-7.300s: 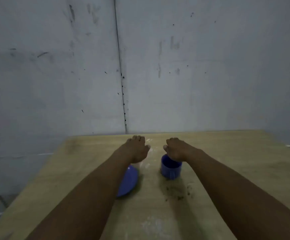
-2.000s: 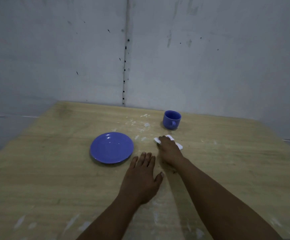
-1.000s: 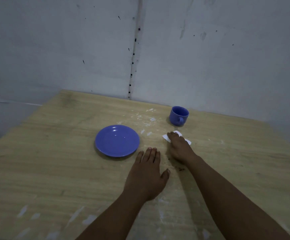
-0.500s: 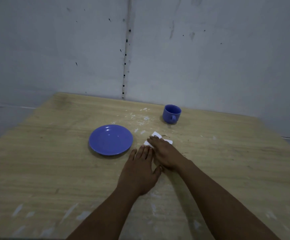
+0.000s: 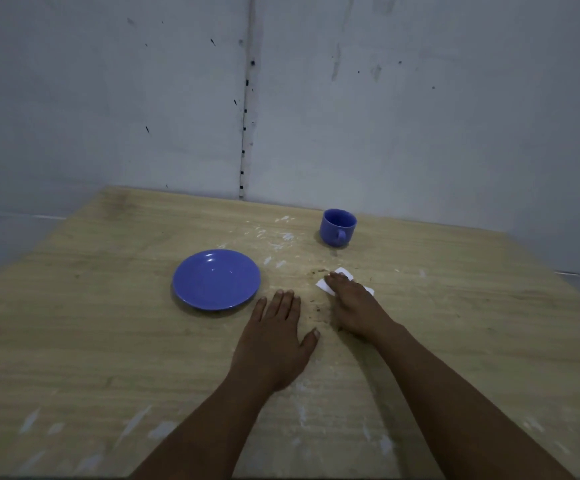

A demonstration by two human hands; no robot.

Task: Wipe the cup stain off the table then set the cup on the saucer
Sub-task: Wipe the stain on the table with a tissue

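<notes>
the left hand (image 5: 274,341) lies flat with straight fingers on the wooden table (image 5: 108,341), while the right hand (image 5: 356,306) presses a white tissue (image 5: 342,273) beside the brown stain (image 5: 316,308) with extended fingers; the blue cup (image 5: 337,226) stands apart from the blue saucer (image 5: 216,279).

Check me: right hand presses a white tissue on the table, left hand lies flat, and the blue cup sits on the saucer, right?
No. The head view shows the blue cup standing on the table, apart from the saucer. The rest holds.
</notes>
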